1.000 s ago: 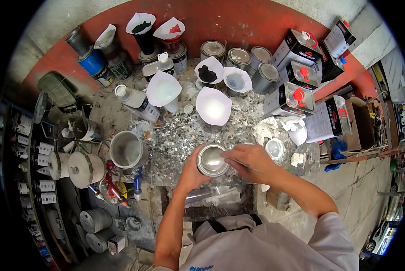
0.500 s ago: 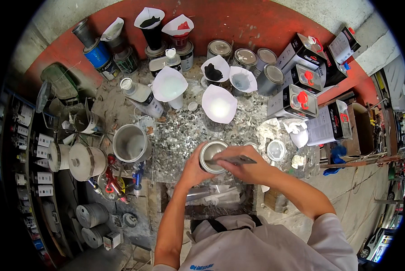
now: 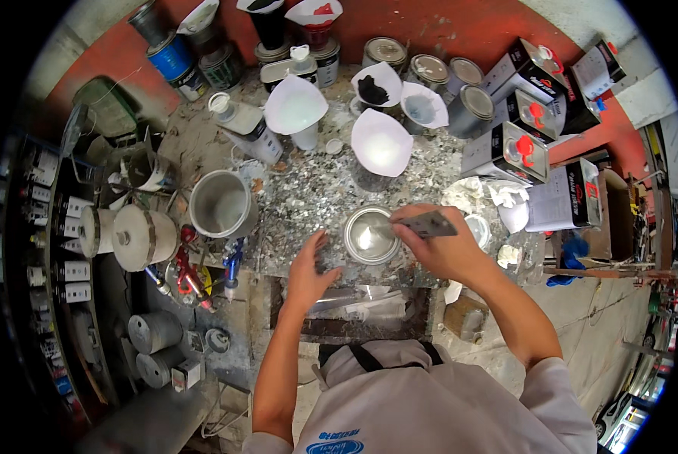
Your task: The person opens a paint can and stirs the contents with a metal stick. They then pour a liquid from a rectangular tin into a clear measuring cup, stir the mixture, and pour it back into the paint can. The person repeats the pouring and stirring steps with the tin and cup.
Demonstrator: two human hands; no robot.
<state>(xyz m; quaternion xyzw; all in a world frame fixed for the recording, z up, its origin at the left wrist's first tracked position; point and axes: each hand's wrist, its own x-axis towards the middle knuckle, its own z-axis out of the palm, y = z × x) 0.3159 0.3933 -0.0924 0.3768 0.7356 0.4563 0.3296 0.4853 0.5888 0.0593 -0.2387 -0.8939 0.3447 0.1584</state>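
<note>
An open metal can [image 3: 363, 244] of clear or pale liquid stands at the front of the paint-spattered bench [image 3: 301, 197]. My left hand [image 3: 309, 270] is apart from it on the left, fingers spread and holding nothing. My right hand [image 3: 437, 251] grips a flat grey metal stirring blade [image 3: 433, 223], which reaches over the can's right side. Just right of that hand a small lidded container [image 3: 478, 228] is partly hidden. Behind the can a white paper strainer [image 3: 380, 140] with pale contents sits on a cup.
An empty grey pot [image 3: 223, 203] stands left, beside red [image 3: 191, 276] and blue [image 3: 234, 268] spray guns and two lidded pots [image 3: 144, 238]. More strainers [image 3: 293, 106] and cans line the back. Square tins [image 3: 505, 155] and crumpled white cloths [image 3: 464, 195] lie right. An open drawer [image 3: 362, 310] sits below.
My left hand has let go of the can and moved left and down, opening. The can, my right hand and the blade now appear higher and further right in view.
</note>
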